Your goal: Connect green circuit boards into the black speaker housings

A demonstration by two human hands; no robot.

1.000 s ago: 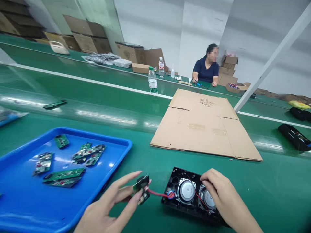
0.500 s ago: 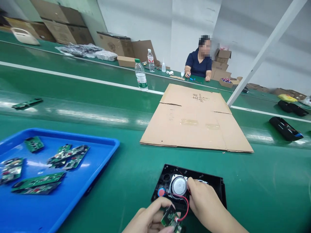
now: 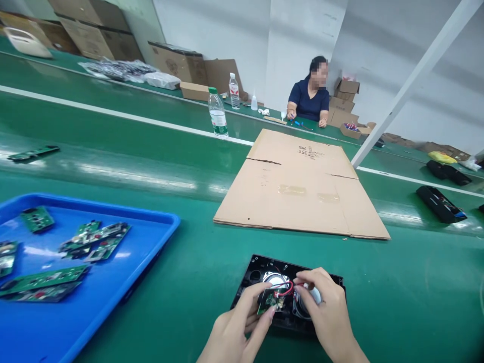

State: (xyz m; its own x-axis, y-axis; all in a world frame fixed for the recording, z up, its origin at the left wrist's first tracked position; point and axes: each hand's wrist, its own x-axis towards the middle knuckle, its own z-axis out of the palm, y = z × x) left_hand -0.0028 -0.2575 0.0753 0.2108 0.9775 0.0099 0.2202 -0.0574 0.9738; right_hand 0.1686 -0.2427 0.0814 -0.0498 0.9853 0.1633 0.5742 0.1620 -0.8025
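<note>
Over the black housing (image 3: 333, 282), left hand (image 3: 236, 330) pinches a small board (image 3: 271, 300); right hand (image 3: 325, 307) pinches red wire (image 3: 284, 289); green belt (image 3: 408, 297) clear rightward.

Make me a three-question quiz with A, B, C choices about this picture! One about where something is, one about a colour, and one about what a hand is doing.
1. Where is the blue tray?
A. left of the black speaker case
B. on the cardboard sheet
C. beside the seated person

2. What colour is the wire by the hands?
A. yellow
B. red
C. white

3. What is the left hand doing?
A. lying flat on the belt
B. holding a bottle
C. holding a small green circuit board over the case

Answers:
1 A: the tray lies at the picture's left, the case at the bottom middle.
2 B: it curves red between the fingers.
3 C: its fingers pinch the board.
</note>
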